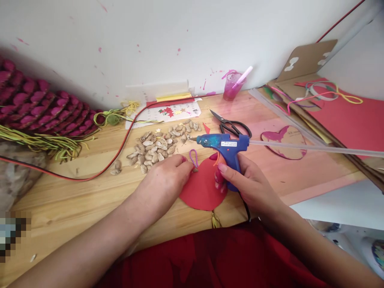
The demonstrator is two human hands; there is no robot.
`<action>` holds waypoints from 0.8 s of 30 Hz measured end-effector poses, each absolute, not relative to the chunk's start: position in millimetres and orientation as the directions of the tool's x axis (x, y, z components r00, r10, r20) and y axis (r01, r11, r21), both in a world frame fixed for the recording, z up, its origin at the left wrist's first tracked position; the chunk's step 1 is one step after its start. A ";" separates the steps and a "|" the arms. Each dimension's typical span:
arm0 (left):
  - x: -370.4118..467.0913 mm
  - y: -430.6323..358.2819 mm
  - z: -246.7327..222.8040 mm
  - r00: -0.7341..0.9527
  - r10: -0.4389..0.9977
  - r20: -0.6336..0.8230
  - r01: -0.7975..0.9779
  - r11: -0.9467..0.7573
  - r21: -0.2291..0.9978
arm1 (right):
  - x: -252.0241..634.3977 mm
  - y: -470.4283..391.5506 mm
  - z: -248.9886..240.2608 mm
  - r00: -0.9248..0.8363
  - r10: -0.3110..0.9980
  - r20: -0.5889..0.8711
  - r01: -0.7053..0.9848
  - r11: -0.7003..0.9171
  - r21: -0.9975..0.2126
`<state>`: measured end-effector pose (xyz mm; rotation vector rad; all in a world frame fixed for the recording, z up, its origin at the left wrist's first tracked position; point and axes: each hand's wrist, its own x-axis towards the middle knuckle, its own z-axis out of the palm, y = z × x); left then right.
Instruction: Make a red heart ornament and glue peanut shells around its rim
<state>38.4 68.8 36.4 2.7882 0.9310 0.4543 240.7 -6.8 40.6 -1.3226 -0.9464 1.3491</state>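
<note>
A blue glue gun (233, 154) is gripped in my right hand (252, 180), its tip pointing left over the table and a long clear glue stick running out of its back. Below it lies a red rounded paper piece (205, 190) with a purple loop (193, 158) at its top and a yellow-green tassel (215, 220) at its bottom edge. My left hand (172, 176) is closed at the upper left edge of the red piece, fingertips pressed together beside a small shell by the loop. Many half shells (154, 148) are heaped beyond my left hand.
Black scissors (232, 126), a painted cardboard heart (283, 142) and a pink cup (232, 86) stand or lie behind and right. A red-black cable (123, 148) crosses the left side. Pink shell-covered work (42, 104) lies far left; red card (354, 120) is right.
</note>
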 end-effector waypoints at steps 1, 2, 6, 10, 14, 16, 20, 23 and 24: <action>38.1 71.4 36.8 0.748 0.620 0.236 0.550 -0.778 0.302 | 240.9 -6.8 40.4 0.071 0.973 -0.218 -0.132 -0.207 -0.969; 37.6 74.5 37.4 0.730 0.643 0.231 0.542 -0.751 0.377 | 240.9 -6.8 40.5 0.070 0.975 -0.211 -0.135 -0.200 -0.970; 34.3 88.8 43.5 0.591 0.806 0.026 0.424 -0.338 0.840 | 238.9 -10.3 42.3 0.183 0.974 -0.133 -0.120 -0.112 -0.986; 31.3 98.3 52.9 0.539 0.796 -0.277 0.044 0.302 0.952 | 234.8 -20.9 40.2 0.297 0.955 0.005 -0.067 0.026 -0.997; 31.4 99.5 58.0 0.553 0.732 -0.397 -0.132 0.547 0.826 | 228.8 -30.5 34.6 0.157 0.984 -0.085 -0.231 -0.047 -0.972; 31.5 98.8 58.9 0.555 0.726 -0.406 -0.170 0.577 0.799 | 226.3 -33.8 34.7 0.127 0.988 -0.091 -0.218 -0.062 -0.974; 30.9 97.8 60.1 0.549 0.733 -0.401 -0.211 0.586 0.782 | 224.8 -39.1 40.3 0.108 0.993 -0.047 -0.129 -0.033 -0.991; 30.9 97.0 61.5 0.542 0.729 -0.418 -0.203 0.596 0.777 | 225.6 -41.8 42.6 0.125 0.992 -0.028 -0.049 -0.022 -0.999; 31.1 96.5 62.0 0.543 0.727 -0.421 -0.200 0.598 0.776 | 226.0 -42.3 42.7 0.127 0.992 -0.013 -0.018 -0.011 -1.000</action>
